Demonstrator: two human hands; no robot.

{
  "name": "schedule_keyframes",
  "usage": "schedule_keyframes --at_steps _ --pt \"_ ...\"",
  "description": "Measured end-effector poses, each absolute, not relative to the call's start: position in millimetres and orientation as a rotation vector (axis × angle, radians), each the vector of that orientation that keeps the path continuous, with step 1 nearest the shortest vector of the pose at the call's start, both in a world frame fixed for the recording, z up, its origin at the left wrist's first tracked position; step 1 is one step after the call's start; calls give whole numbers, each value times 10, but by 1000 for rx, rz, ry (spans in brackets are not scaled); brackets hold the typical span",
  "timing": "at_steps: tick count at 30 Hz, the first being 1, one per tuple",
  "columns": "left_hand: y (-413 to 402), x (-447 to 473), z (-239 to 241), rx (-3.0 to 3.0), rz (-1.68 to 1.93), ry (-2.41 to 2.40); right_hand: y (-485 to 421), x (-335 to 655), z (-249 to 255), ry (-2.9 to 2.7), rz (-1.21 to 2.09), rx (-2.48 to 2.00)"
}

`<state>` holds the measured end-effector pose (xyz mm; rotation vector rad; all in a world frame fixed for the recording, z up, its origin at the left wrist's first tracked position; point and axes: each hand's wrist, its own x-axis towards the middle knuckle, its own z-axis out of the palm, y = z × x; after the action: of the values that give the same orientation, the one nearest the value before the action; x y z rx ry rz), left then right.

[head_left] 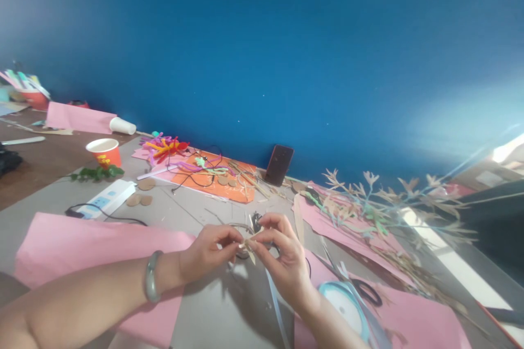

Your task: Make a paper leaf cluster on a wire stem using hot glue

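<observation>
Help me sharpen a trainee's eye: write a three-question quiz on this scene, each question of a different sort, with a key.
1. Which wrist wears the bangle: A) right, B) left, C) neither?
2. True or false: the left hand and the right hand both have fingers at a small beige strip.
3. Fill the gap: the smartphone stands upright near the ___ partition.

Key: 1. B. 2. True. 3. Blue.
</observation>
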<state>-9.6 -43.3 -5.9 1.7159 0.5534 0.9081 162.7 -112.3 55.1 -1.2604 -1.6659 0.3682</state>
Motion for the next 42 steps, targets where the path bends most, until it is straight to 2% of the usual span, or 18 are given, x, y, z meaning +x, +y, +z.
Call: schedule_keyframes --at_steps 9,13,26,42 --pt "-425 -133 -15 1802 991 527 -1008 1773 539 -1189 468 -1276" --pt "-436 -157 67 1896 1106 355 -936 1820 497 -1245 659 -1344" --pt "-405 -124 2 1935 1027 221 -931 1735 452 -1359 1027 -1227" --pt "-426 -168 129 2193 970 169 -946 1737 484 -1395 991 -1237"
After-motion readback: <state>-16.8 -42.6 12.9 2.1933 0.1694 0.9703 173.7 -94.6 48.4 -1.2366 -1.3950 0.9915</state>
